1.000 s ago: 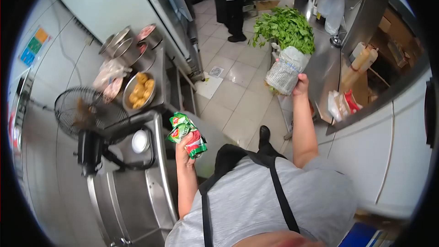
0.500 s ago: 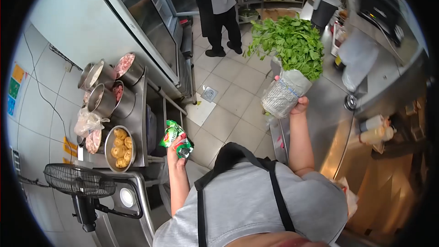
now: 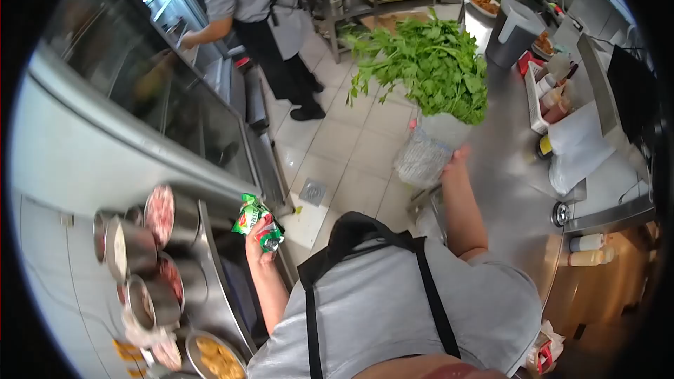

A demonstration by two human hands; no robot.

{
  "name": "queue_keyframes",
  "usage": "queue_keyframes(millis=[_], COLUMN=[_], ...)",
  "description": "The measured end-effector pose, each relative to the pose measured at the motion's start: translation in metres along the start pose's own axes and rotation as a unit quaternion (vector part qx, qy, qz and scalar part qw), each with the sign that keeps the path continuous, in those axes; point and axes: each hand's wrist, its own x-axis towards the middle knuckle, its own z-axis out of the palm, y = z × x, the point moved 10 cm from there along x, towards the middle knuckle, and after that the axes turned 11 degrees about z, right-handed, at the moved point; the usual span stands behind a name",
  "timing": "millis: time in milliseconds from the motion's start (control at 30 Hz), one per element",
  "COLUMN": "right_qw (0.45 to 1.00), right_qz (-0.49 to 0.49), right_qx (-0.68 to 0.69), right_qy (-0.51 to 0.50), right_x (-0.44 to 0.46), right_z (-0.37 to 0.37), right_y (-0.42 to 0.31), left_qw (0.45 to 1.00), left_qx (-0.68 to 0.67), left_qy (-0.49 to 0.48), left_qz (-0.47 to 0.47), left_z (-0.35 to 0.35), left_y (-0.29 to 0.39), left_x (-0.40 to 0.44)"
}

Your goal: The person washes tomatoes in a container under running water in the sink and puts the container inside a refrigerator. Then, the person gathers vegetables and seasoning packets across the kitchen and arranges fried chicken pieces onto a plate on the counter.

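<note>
Closed around a green and red tomato paste pouch [image 3: 249, 216], my left hand [image 3: 261, 244] is low in front of me, left of centre. My right hand [image 3: 455, 163] grips a big bunch of leafy greens [image 3: 439, 63], probably celery or parsley, by its wrapped lower part. Printed paper and clear plastic make up the wrapping [image 3: 423, 156], which hides the stems. The leaves fan out away from me, beside the steel counter [image 3: 502, 147]. Part of my right hand's fingers lies behind the bundle.
At left, steel pots [image 3: 131, 249] of raw meat and a bowl [image 3: 242, 365] of potatoes stand on a steel table. A co-worker [image 3: 256, 21] reaches into an open fridge [image 3: 189, 17] ahead. A dark grey container [image 3: 514, 31] and a white basket [image 3: 537, 102] of bottles sit on the right counter.
My view has swung left and moved forward, so the pots appear lower and the co-worker nearer. Both hands keep their hold on the pouch and the greens.
</note>
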Motion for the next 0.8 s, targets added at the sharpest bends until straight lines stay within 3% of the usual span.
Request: queue_keyframes(millis=[233,300,400,600,633,800], right_qw=[0.994,0.986,0.974,0.978,0.978,0.979], right_qz=[-0.084,-0.132,-0.189,-0.168,-0.170,-0.170], right_qx=[-0.052,-0.082,-0.096,-0.067,-0.070,-0.047], right_qy=[0.052,0.057,0.083,0.108,0.101,0.106], right_x=[0.066,0.084,0.102,0.187,0.206,0.286], right_z=[-0.054,-0.074,-0.130,-0.231,-0.246,-0.322], right_y=[-0.052,-0.084,-0.133,-0.229,-0.248,-0.293], left_qw=[0.987,0.986,0.980,0.981,0.982,0.988], left_qx=[0.085,0.089,0.084,0.103,0.087,0.068], left_qy=[-0.100,-0.114,-0.119,-0.077,-0.105,-0.046], left_qz=[-0.096,-0.080,-0.133,-0.142,-0.129,-0.133], left_z=[0.128,0.170,0.223,0.319,0.332,0.368], left_y=[-0.037,-0.054,-0.095,-0.130,-0.136,-0.148], left_x=[0.162,0.205,0.258,0.361,0.384,0.462])
